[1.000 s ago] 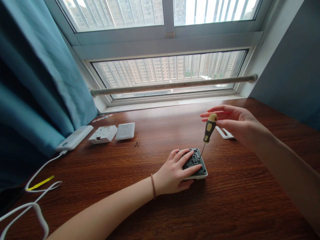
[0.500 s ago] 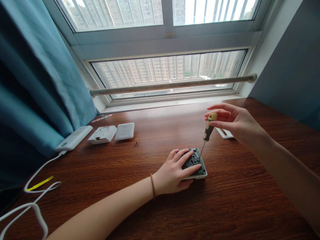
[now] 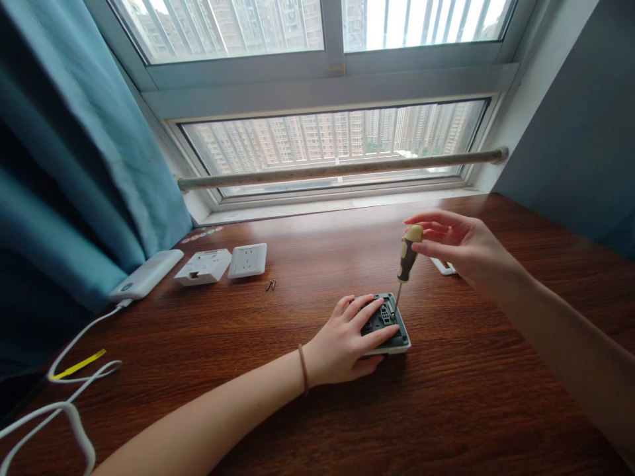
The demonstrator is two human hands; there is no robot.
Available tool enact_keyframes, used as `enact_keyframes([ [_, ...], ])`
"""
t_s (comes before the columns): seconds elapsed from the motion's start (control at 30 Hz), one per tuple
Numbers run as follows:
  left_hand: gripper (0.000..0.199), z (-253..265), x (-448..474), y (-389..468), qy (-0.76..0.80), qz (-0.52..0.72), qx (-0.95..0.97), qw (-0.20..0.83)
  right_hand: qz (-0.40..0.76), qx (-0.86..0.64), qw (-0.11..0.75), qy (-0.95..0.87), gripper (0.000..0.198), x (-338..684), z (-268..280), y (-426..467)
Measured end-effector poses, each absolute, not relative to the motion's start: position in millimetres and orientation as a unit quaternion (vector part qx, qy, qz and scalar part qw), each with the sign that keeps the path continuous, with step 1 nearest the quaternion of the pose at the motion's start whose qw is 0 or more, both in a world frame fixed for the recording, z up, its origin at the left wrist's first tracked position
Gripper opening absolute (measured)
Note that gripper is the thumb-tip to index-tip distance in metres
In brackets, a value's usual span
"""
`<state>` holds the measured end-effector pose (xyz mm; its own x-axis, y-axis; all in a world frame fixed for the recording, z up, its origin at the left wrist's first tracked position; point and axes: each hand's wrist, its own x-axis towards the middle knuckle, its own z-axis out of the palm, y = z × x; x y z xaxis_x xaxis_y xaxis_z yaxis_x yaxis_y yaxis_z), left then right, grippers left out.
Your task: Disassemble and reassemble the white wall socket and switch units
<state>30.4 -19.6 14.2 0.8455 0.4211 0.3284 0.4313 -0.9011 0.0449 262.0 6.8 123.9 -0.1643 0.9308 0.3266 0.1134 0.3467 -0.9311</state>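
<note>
A wall socket [image 3: 401,338] with a dark grey inner face and a white base lies on the wooden table. My left hand [image 3: 350,339] lies across it with fingers spread, gripping it from the left and covering much of its face. In my right hand [image 3: 449,238] is a screwdriver [image 3: 407,258] with a yellow and dark grey handle, held by thumb and fingertips. Its shaft stands nearly upright, and the tip meets the socket near its right side. Whatever the tip sits on is too small to make out. A white frame [image 3: 443,266] is partly hidden behind my right hand.
Two screws [image 3: 270,285] lie left of the far edge of the socket. Farther left are a white socket panel [image 3: 247,260], a white mounting box [image 3: 203,267] and a white power bank [image 3: 146,274] with its cable [image 3: 82,330]. A yellow strip [image 3: 79,363] touches the cable. A window is behind.
My right hand has shifted slightly left, and the screwdriver handle has swung left to stand more upright. My left hand and the socket have stayed in place.
</note>
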Motion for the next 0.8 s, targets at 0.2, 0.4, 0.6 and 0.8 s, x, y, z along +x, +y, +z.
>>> enact_keyframes([
  [0.2,0.05,15,31,-20,-0.219,-0.171,-0.96,0.022,0.476,-0.378,0.492,-0.624,0.032,255,127,0],
  [0.4,0.049,15,30,-21,-0.216,-0.169,-0.961,0.025,0.508,-0.362,0.532,-0.573,0.026,242,110,2],
  [0.6,0.05,14,29,-21,-0.212,-0.186,-0.959,0.033,0.32,-0.443,0.565,-0.619,0.019,253,126,-14],
  [0.8,0.049,12,29,-20,-0.208,-0.189,-0.959,0.039,0.298,-0.472,0.286,-0.779,0.014,263,78,-21],
])
